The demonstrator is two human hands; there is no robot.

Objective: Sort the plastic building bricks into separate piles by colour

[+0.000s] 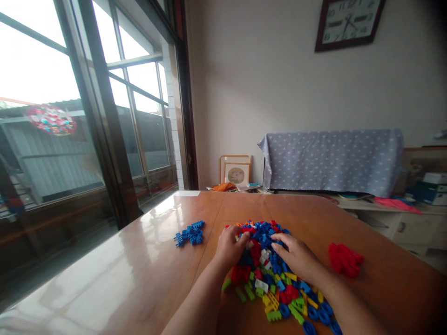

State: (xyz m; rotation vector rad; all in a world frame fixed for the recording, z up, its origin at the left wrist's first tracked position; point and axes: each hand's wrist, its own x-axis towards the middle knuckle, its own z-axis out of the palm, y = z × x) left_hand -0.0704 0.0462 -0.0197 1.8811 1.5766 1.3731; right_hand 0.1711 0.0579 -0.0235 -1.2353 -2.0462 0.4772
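A heap of small plastic building bricks in blue, red, white, green and yellow lies on the table in front of me. My left hand reaches into the far left side of the heap, its thumb and bent fingers apart beside some red pieces. Across from it, my right hand rests over the right side, fingers spread at a cluster of blue bricks. I see nothing clearly gripped in either hand, though some fingertips are hidden among the bricks. Several blue wheel-like rings lie at the near right edge of the heap.
A separate group of blue bricks sits to the left on the wooden table. Red pieces are gathered at the right. Beyond the table stand a cloth-covered object and a framed picture; a glass window is on the left.
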